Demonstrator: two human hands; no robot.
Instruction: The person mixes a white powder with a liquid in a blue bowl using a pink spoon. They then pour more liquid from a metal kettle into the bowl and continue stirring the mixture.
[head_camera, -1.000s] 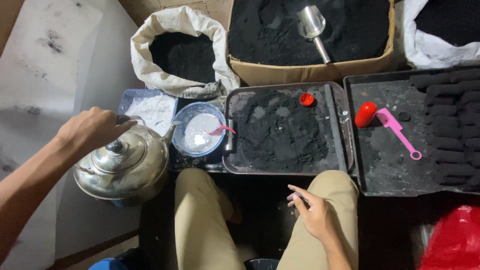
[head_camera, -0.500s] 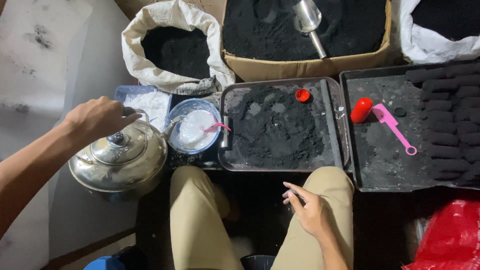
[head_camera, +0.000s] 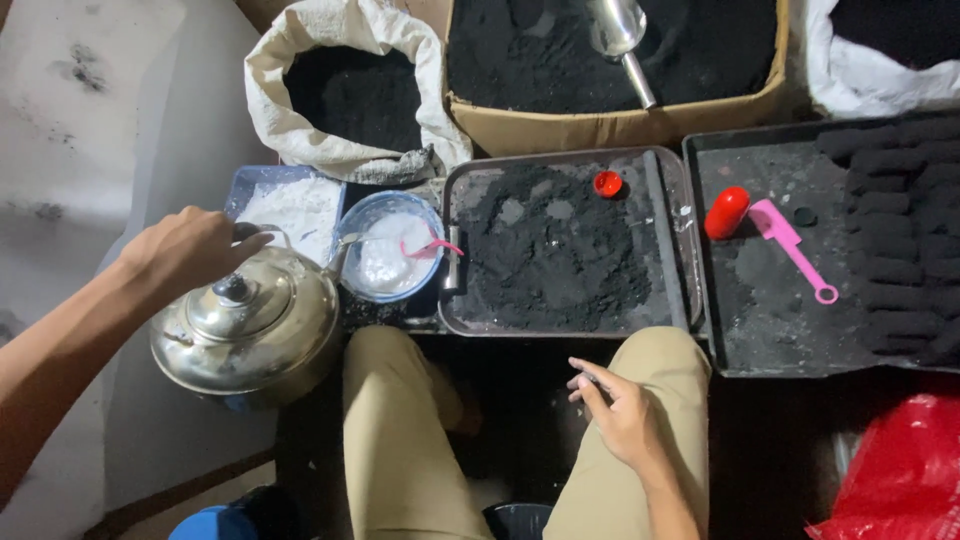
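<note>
Hands at work over trays of black powder, seen from above. Left hand (head_camera: 190, 250) grips the handle of a steel kettle (head_camera: 250, 325), fingers closed around it, spout aimed at a blue bowl of white paste (head_camera: 392, 255) just beside it, holding a pink spoon (head_camera: 432, 247). Right hand (head_camera: 620, 415) rests loosely open on the knee, holding nothing. Pouring well likely means a slow tilt, spout kept over the bowl, clear of the metal tray of black powder (head_camera: 560, 245).

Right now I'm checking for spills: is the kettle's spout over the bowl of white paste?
Yes, the kettle, gripped at its handle by the left hand, has its spout tip over the bowl rim.
</note>
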